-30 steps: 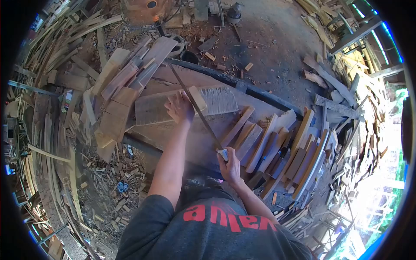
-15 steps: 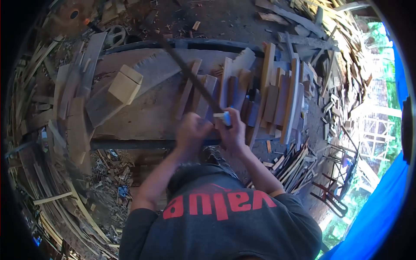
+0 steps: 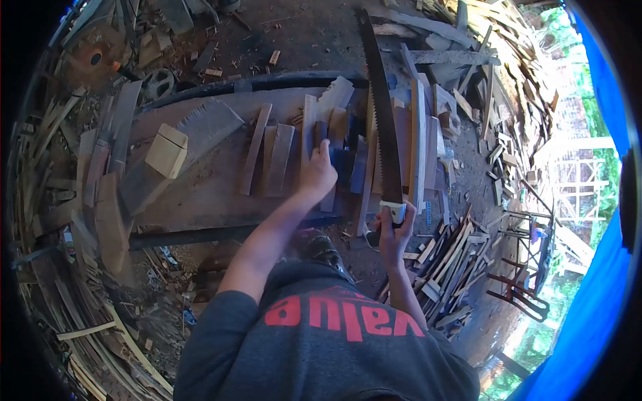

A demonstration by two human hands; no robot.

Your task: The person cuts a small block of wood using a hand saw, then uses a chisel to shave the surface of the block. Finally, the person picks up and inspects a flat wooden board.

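My right hand (image 3: 396, 230) is closed around the pale handle of a handsaw (image 3: 384, 113). The long dark toothed blade points away from me over the right part of the bench. My left hand (image 3: 317, 177) is over the wooden pieces, its fingers curled at a narrow dark wood block (image 3: 322, 132); the hand partly hides the block and some fingertips. Just left of it stands a longer board (image 3: 309, 123), and dark blue-grey pieces (image 3: 358, 164) lie to its right. Two short boards (image 3: 278, 157) rest farther left.
A pale wood block (image 3: 166, 151) sits on a wide plank at the left of the bench (image 3: 207, 194). Long boards (image 3: 417, 144) lie at the bench's right end. Offcuts (image 3: 445, 267) are heaped on the floor at right, and long strips pile up at left.
The saw has swung right and away from my left hand, held in my right hand. My left hand has moved forward onto the wooden pieces. The view has shifted slightly.
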